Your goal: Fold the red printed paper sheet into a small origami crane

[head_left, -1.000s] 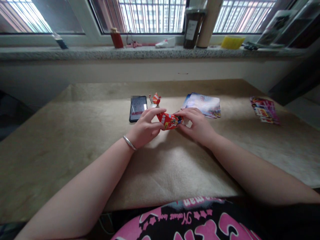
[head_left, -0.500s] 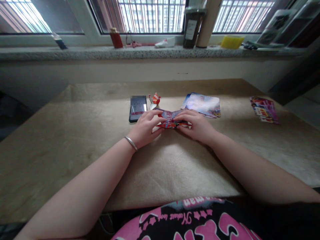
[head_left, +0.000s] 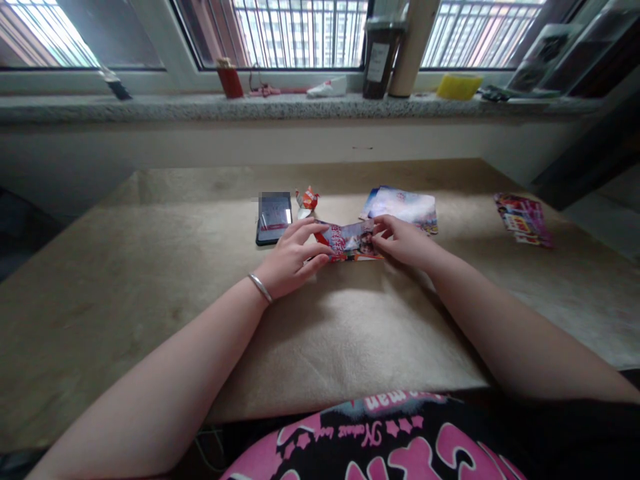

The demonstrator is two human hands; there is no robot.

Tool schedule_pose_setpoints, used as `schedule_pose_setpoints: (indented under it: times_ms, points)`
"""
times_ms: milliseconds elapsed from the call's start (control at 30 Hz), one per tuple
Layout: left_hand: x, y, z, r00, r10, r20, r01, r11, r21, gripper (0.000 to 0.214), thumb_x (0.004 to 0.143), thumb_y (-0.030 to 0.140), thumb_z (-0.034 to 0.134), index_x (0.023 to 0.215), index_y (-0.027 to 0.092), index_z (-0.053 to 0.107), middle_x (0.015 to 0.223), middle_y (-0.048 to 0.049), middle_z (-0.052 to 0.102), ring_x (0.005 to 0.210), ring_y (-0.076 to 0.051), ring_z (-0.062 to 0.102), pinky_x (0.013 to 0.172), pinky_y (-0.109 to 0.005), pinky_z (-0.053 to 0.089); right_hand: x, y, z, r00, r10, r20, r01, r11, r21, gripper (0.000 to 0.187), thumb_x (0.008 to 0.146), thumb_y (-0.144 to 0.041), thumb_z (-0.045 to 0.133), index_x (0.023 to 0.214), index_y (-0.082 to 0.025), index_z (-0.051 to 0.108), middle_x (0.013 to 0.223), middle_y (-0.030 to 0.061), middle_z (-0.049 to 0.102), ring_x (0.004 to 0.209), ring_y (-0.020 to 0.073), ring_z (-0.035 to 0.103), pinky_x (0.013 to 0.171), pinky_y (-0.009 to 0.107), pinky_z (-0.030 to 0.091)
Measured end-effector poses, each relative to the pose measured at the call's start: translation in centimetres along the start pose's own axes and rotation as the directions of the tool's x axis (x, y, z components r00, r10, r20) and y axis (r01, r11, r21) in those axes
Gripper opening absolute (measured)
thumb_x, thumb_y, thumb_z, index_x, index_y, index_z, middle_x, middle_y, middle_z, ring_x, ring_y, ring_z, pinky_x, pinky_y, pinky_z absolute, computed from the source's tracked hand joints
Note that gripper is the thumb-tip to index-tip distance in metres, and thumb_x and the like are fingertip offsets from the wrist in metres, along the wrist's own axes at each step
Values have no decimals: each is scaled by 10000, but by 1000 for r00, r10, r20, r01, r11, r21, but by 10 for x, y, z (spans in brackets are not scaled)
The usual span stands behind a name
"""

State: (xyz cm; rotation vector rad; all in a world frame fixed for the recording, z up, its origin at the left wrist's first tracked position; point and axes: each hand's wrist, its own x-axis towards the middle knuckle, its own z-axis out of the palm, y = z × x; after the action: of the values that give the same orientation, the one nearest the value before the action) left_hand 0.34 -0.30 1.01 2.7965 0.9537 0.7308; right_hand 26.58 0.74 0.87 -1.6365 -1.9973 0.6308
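Observation:
A colourful printed paper (head_left: 350,238), creased and folded along its length, lies on the table between my hands. My left hand (head_left: 296,257), with a silver bangle at its wrist, rests across the paper's left end, fingers stretched out and slightly apart. At the right end, my right hand (head_left: 400,241) has its fingers bent and pinched at the paper's edge; the fingertips are partly hidden. Just behind the paper stands a small orange-red and white folded paper figure (head_left: 309,199). A dark phone (head_left: 274,219) lies beyond my left fingers.
Glossy printed sheets (head_left: 404,205) are stacked behind my right hand. More pink and purple printed pieces (head_left: 525,220) lie fanned at the table's right. The stone windowsill (head_left: 175,110) holds a red container (head_left: 230,79), a dark lidded jar (head_left: 381,60) and a yellow object (head_left: 459,87).
My right hand has slid right along the paper to its end, uncovering the printed middle. The left hand's fingers have flattened onto the left end.

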Motion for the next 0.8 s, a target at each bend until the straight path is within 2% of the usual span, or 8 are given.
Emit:
schedule_pose_setpoints:
  times_ms: [200,400,633,800]
  points:
    - [-1,1,3,996,-83,31,83,997,9,363,934,359,358,924,238,700,1385,-28,376,1341,-278,185,1112,-528,188,0,0,0,997,-63,41,65,996,-52,329,710,-30,485,983,-178,594,820,25,663,681,125,571,633,213,430]
    - [0,6,5,991,-75,108,73,997,20,327,916,351,395,935,233,699,1440,-28,314,1370,-315,135,1116,-540,186,3,9,2,989,-107,99,112,993,-46,135,746,-128,522,857,-180,577,682,-3,605,585,113,511,552,207,376]
    - [0,7,9,985,-51,163,43,997,57,299,901,381,435,1042,263,671,1423,-24,379,1384,-308,135,1122,-537,189,5,11,4,988,-77,131,69,996,60,191,778,-220,540,955,-196,607,661,-15,603,564,119,515,538,221,371]
    - [0,10,10,980,-39,194,18,994,106,326,901,405,433,1113,275,643,1383,-29,444,1382,-316,148,1121,-560,162,0,-2,5,995,71,68,-76,995,71,211,778,-231,566,983,-179,560,603,-33,573,497,102,478,484,216,332]
